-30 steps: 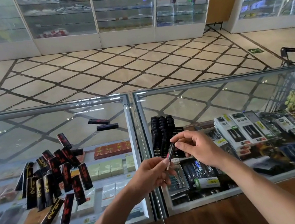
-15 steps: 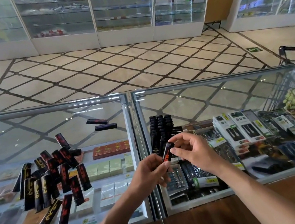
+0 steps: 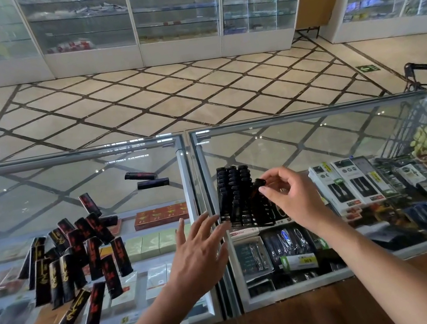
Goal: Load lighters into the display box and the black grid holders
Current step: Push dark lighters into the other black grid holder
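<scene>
While the right hand (image 3: 286, 194) pinches a lighter (image 3: 257, 186) over the black grid holder (image 3: 237, 200), a misaligned push could topple neighbours; the left hand (image 3: 197, 253) hovers open, empty.

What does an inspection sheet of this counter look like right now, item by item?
Surface: glass counter top over two display cases.
Job's things: black grid holder standing on the glass, partly filled; loose lighters heaped at left; two more lying farther back.
Clutter: nothing seen on the glass.
Grippers: right hand pinches one lighter at the holder; left hand open, empty.
Cables: nothing seen.
Surroundings: tiled floor, glass cabinets behind.
</scene>
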`<state>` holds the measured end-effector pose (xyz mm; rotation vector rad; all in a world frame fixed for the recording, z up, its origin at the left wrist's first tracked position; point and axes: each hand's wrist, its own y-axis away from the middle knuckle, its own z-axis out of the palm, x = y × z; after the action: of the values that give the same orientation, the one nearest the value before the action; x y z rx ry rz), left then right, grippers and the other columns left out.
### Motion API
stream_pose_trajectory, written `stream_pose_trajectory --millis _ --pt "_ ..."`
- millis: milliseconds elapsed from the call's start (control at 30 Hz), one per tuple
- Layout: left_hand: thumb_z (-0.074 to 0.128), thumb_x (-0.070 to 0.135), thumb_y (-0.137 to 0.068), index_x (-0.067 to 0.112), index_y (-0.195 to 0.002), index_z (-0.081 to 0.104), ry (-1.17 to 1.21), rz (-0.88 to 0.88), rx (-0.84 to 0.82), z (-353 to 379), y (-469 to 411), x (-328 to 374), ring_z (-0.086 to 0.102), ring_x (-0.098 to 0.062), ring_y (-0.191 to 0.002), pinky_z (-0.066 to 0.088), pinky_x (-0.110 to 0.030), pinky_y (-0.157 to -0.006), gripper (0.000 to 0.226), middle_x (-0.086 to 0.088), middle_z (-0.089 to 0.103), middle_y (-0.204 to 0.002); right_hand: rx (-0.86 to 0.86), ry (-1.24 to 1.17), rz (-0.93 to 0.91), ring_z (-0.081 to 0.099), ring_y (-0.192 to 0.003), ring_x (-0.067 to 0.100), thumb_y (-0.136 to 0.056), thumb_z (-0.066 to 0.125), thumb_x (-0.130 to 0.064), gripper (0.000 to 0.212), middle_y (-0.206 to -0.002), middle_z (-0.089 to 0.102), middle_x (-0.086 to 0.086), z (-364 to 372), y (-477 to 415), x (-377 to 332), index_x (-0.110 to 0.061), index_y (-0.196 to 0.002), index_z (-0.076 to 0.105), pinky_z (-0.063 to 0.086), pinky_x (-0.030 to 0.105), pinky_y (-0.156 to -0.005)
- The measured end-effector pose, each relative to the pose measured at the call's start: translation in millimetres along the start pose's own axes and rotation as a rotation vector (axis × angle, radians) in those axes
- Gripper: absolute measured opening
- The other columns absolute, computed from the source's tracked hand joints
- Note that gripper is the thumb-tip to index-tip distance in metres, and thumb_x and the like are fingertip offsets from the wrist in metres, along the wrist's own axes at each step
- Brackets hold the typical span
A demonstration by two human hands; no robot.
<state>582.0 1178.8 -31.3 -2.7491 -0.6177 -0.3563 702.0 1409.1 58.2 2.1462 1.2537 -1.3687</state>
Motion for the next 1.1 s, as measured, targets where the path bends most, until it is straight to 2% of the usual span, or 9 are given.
stream_pose_trajectory --millis 200,300,400,533,633,767,867,1000,1100 --pt "0.050 0.045 -0.099 0.037 -0.145 0.046 -0.013 -0.013 -0.027 -3.2 -0.4 1.3 0.036 -0.017 -0.149 0.018 -0.066 -0.121 0.047 0.005 0.049 -0.152 -0.009 0.197 -0.133 0.068 -0.082 -0.002 -0.090 0.078 -0.015 0.020 -0.091 0.071 -0.018 15.5 -6.7 7.5 -0.023 -0.107 0.072 0.055 0.013 -0.075" --pt "0.041 0.048 -0.100 0.038 -0.146 0.043 0.006 -0.034 -0.051 -5.3 -0.9 2.1 0.031 -0.015 -0.151 0.018 -0.068 -0.121 0.047 0.006 0.046 -0.155 0.027 0.287 -0.202 0.065 -0.084 -0.004 -0.089 0.079 -0.014 0.024 -0.098 0.069 -0.014 20.5 -8.2 12.5 -0.019 -0.111 0.071 0.053 0.010 -0.077" --pt "0.039 0.048 -0.100 0.037 -0.145 0.045 0.029 -0.046 -0.055 -6.9 -1.4 2.1 0.030 -0.013 -0.151 0.015 -0.066 -0.123 0.047 0.008 0.046 -0.154 0.050 0.325 -0.253 0.064 -0.085 0.002 -0.087 0.080 -0.012 0.026 -0.100 0.070 -0.010 23.3 -9.4 16.8 -0.016 -0.112 0.070 0.050 0.006 -0.079" --pt "0.036 0.048 -0.100 0.036 -0.143 0.050 0.050 -0.053 -0.050 -9.0 -2.6 3.7 0.034 -0.014 -0.149 0.014 -0.064 -0.123 0.047 0.008 0.049 -0.151 0.057 0.401 -0.357 0.065 -0.084 0.008 -0.088 0.078 -0.011 0.026 -0.096 0.070 -0.004 27.4 -9.9 20.0 -0.015 -0.109 0.065 0.058 0.021 -0.075" --pt "0.034 0.049 -0.100 0.035 -0.143 0.050 0.058 -0.055 -0.054 -12.2 -3.4 4.7 0.034 -0.013 -0.149 0.016 -0.065 -0.123 0.048 0.008 0.049 -0.151 0.079 0.421 -0.405 0.065 -0.082 0.009 -0.088 0.078 -0.011 0.024 -0.096 0.070 -0.003 29.5 -10.4 20.5 -0.014 -0.109 0.066 0.058 0.025 -0.073" --pt "0.036 0.047 -0.099 0.036 -0.141 0.051 0.056 -0.058 -0.052 -13.2 -3.4 5.0 0.035 -0.013 -0.148 0.015 -0.064 -0.123 0.045 0.008 0.050 -0.150 0.099 0.449 -0.423 0.064 -0.078 0.011 -0.089 0.077 -0.014 0.024 -0.098 0.068 -0.001 31.8 -9.1 24.5 -0.014 -0.111 0.066 0.058 0.026 -0.067" --pt "0.037 0.047 -0.099 0.038 -0.141 0.050 0.058 -0.066 -0.055 -13.3 -3.9 4.8 0.035 -0.013 -0.148 0.013 -0.064 -0.124 0.045 0.008 0.050 -0.150 0.102 0.456 -0.407 0.065 -0.085 0.013 -0.091 0.076 -0.017 0.029 -0.105 0.068 -0.002 32.9 -4.1 27.0 -0.015 -0.118 0.067 0.058 0.028 -0.072" --pt "0.039 0.045 -0.100 0.038 -0.141 0.050 0.063 -0.066 -0.054 -15.7 -4.6 6.4 0.033 -0.013 -0.148 0.012 -0.064 -0.124 0.043 0.008 0.049 -0.151 0.135 0.390 -0.350 0.061 -0.095 0.008 -0.092 0.076 -0.019 0.040 -0.112 0.065 -0.004 33.0 10.4 25.9 -0.015 -0.128 0.062 0.052 0.018 -0.080" --pt "0.040 0.044 -0.100 0.037 -0.141 0.051 0.067 -0.065 -0.050 -16.3 -3.8 7.2 0.034 -0.013 -0.148 0.012 -0.065 -0.123 0.044 0.008 0.049 -0.151 0.150 0.356 -0.314 0.061 -0.093 0.005 -0.092 0.076 -0.019 0.040 -0.115 0.064 -0.004 34.7 22.0 28.9 -0.015 -0.128 0.060 0.055 0.020 -0.078"
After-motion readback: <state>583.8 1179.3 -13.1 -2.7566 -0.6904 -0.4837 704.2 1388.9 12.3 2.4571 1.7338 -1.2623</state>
